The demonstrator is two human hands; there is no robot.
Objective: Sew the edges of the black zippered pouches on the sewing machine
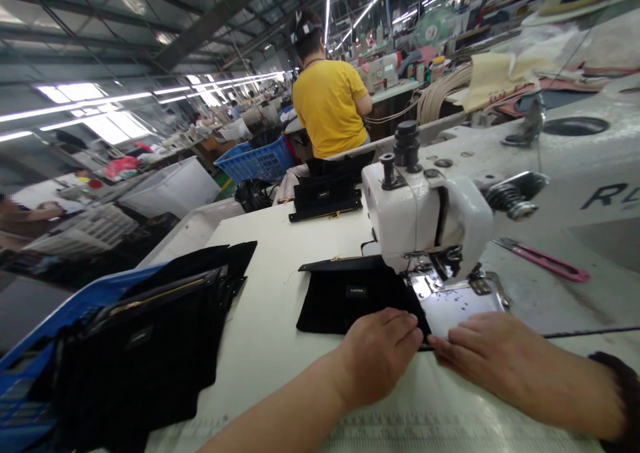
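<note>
A black fabric panel (325, 304) with a small label and a zipper along its far edge lies on the white table, its right edge beside the sewing machine's (425, 213) presser foot. My left hand (383, 354) rests on the panel's near right part, fingers curled together against the cloth. At the same near corner, the fingertips of my right hand (493, 353) are pressed together on the panel's edge; the exact grip is partly hidden. The bright metal needle plate (463, 306) lies just beyond my right hand, with dark specks on it.
Black zippered pieces (150, 346) are heaped over a blue basket (20, 400) at left. Another black zippered piece (327, 196) lies at the table's far side. Pink-handled thread snips (550, 261) rest on the machine bed. A person in a yellow shirt (330, 106) sits ahead.
</note>
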